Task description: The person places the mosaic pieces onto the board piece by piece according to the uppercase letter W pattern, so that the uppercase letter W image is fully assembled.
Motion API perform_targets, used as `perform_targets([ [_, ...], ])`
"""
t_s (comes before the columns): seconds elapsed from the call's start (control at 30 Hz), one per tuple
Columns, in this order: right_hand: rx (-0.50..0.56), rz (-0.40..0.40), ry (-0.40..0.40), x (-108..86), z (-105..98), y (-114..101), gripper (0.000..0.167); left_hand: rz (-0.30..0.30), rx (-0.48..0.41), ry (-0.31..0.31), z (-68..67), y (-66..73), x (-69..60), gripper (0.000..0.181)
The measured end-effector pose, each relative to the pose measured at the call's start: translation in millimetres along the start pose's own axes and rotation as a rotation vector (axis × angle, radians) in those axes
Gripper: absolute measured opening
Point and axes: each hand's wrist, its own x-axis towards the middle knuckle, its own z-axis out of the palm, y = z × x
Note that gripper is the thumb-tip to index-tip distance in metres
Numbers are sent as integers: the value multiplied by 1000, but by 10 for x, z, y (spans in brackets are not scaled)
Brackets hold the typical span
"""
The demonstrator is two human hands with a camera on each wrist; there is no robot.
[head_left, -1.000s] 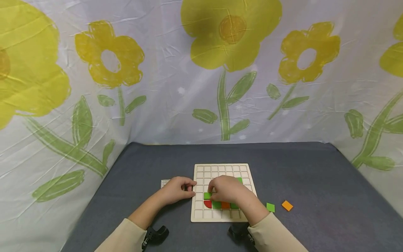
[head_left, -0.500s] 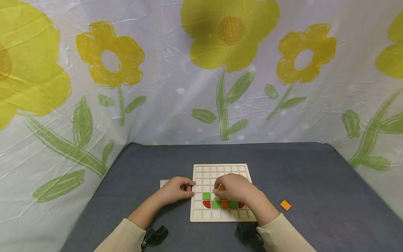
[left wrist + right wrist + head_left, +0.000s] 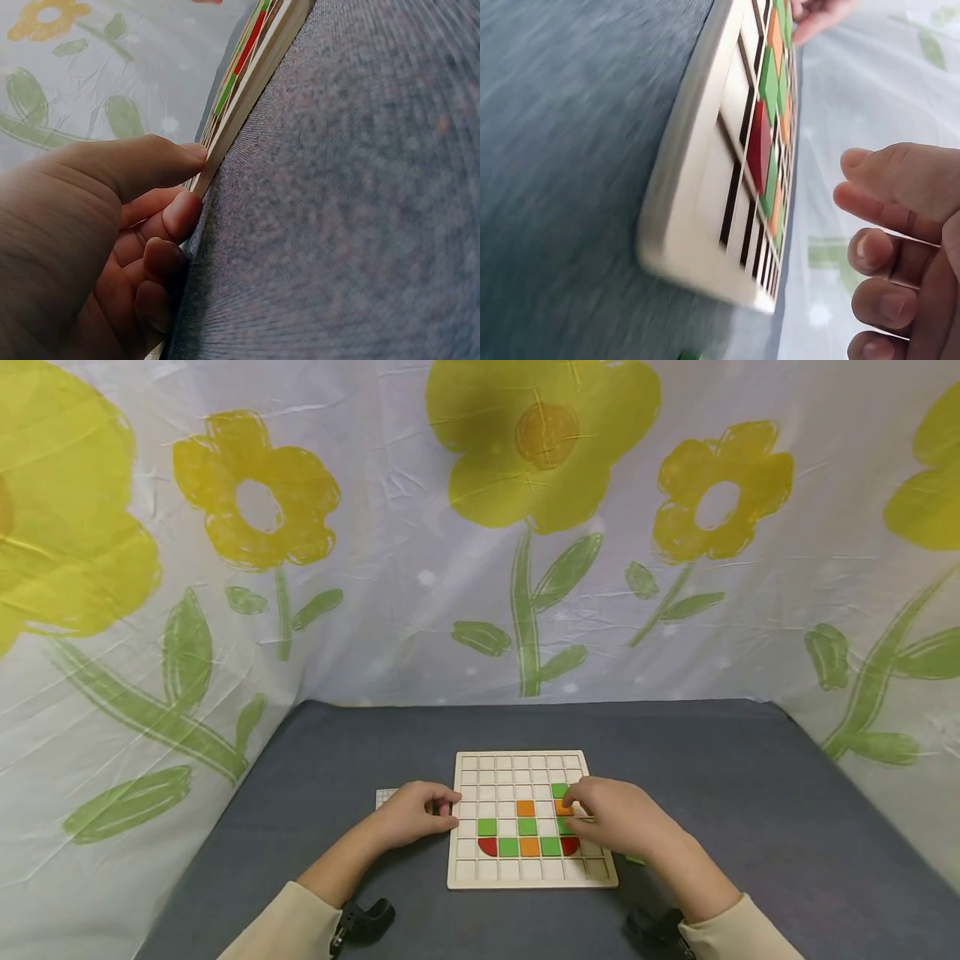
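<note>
A square wooden grid board [image 3: 486,875] lies on the dark table. Green and orange square tiles and two rounded red pieces sit in its cells, one red piece [image 3: 487,847] at the left of a row. My left hand [image 3: 414,814] pinches the board's left edge, thumb on top, as the left wrist view shows. My right hand [image 3: 622,817] hovers at the board's right side, fingers loosely bent with nothing between them in the right wrist view. It partly covers an orange tile [image 3: 561,807]. Near the middle, another orange tile [image 3: 525,808] lies above a green tile [image 3: 527,827].
A small gridded white card [image 3: 384,795] is mostly hidden behind my left hand. On the table, a loose green tile [image 3: 635,860] peeks out under my right forearm. A flower-printed cloth [image 3: 420,652] hangs behind the table.
My right hand has put the orange tile in the board's middle and drawn away to the right. The loose orange tile on the table is now out of sight. My left hand stays put.
</note>
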Motion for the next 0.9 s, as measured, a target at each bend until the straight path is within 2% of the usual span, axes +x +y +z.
perform_targets([
  [0.27, -8, 17, 43, -248, -19, 266, 21, 5, 2, 7, -22, 12, -12, 28],
  [0.47, -30, 87, 49, -464, -20, 548, 22, 21, 16, 6, -10, 30, -27, 22],
  [0.6, -13, 160, 13, -601, -40, 708, 28, 14, 22, 10, -8, 26, -29, 21],
  [0.77, 76, 255, -72, -775, -80, 889, 39, -15, 15, 11, -2, 37, -19, 26],
  [0.9, 124, 308, -120, -873, -116, 970, 31, -21, 3, 11, -7, 56, -32, 27],
])
